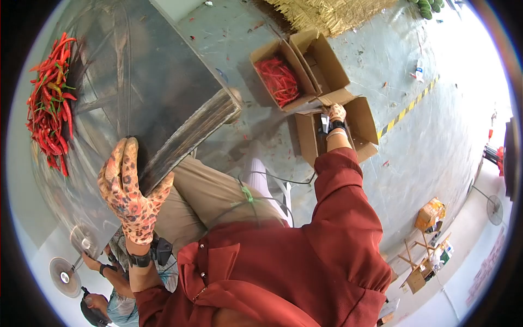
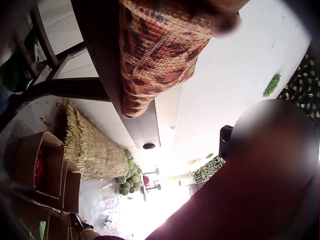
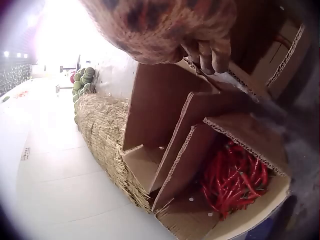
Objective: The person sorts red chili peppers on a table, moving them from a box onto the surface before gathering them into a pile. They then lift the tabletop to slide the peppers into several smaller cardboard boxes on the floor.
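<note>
My left hand [image 1: 131, 191], in a leopard-patterned glove, rests at the edge of the dark tabletop [image 1: 158, 65], its fingers extended over the top and the thumb apart. In the left wrist view the gloved left hand [image 2: 157, 55] lies against a dark edge. Out to the right, my gloved right hand [image 1: 336, 113] grips the edge of a cardboard box [image 1: 364, 117] on the floor. The right wrist view has the right hand [image 3: 170, 27] with its fingertips curled over cardboard. A pile of red chillies [image 1: 52, 103] lies on the table's far left.
Another box holding red chillies [image 1: 277, 79] stands beside an open box [image 1: 321, 62] on the floor. Straw matting [image 1: 327, 13] and green melons [image 3: 85, 80] are beyond. Yellow-black tape [image 1: 408, 105] crosses the floor. Another person [image 1: 117, 300] and a fan [image 1: 65, 277] are at lower left.
</note>
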`<act>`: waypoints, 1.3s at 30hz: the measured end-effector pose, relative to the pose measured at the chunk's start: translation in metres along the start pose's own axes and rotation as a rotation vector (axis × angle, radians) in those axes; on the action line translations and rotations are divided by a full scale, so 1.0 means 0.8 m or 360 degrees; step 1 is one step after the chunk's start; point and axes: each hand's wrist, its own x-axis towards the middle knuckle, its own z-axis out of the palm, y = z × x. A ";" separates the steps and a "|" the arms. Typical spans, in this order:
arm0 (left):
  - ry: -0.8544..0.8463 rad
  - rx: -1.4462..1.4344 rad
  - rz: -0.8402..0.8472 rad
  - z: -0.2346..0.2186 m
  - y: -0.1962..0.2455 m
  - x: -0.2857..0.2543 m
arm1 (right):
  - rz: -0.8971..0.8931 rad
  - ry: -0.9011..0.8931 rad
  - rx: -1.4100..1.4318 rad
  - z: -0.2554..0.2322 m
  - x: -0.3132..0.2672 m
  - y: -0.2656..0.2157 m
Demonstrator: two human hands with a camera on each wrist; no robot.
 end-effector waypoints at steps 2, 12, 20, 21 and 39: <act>0.0026 0.0031 0.0036 0.003 -0.001 -0.001 | -0.0290 0.0009 0.0041 0.015 -0.015 0.010; 0.0064 0.0055 0.0057 0.008 -0.006 -0.003 | 0.0897 0.0515 0.1342 0.036 -0.097 0.073; 0.0025 0.0088 0.0015 0.006 -0.002 -0.003 | 0.0675 -0.0002 0.1006 0.052 -0.092 0.066; 0.0063 0.0124 0.0047 0.007 -0.003 -0.003 | 0.0728 -0.0230 0.1049 0.039 -0.092 0.061; 0.0041 0.0071 0.0029 0.004 -0.002 0.000 | 0.0372 -0.0564 0.0058 0.092 -0.137 0.111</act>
